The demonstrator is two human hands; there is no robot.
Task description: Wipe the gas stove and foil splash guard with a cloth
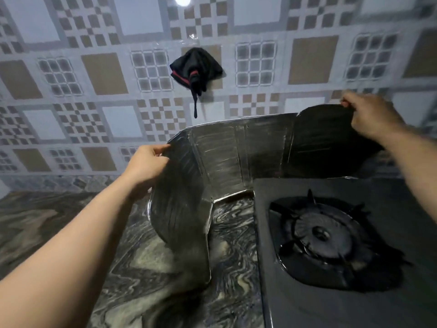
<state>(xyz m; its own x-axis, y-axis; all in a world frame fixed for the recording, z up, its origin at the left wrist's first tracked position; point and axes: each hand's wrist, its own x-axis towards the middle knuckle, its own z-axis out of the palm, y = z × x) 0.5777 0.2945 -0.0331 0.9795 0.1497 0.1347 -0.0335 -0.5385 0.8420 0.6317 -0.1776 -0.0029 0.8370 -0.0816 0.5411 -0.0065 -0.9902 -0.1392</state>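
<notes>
Tiled wall (71, 74) behind, patterned; marbled stone desk (146, 268) below it, carrying everything.

Gas stove (354, 245) sits on the desk at right, dark top, one burner and pan support in view; judged heavy and rigid, will stay put under wiping pressure; the grate's prongs likely to snag a cloth.

Foil splash guard (236, 152) stands folded round the stove's back and left side, bottom edge on the desk just beside the stove; panels creased and bowed, left wing curling outward, right wing dark in shadow. Judged very light, thin, easily dented or torn at the fold lines; edges may be sharp; it will not resist a push on its own, so it needs backing while wiped. Best hold is along the top rim near the corners, pinched lightly, not on the flat faces.

Left hand (146, 166) closed in a pinch on the upper corner of the left wing; right hand (373, 114) closed likewise on the top edge of the right wing; both grip foil only.

Dark cloth (196, 67) with a red stripe hangs on the wall above the guard, well apart from either hand; wiping judged not yet begun.
</notes>
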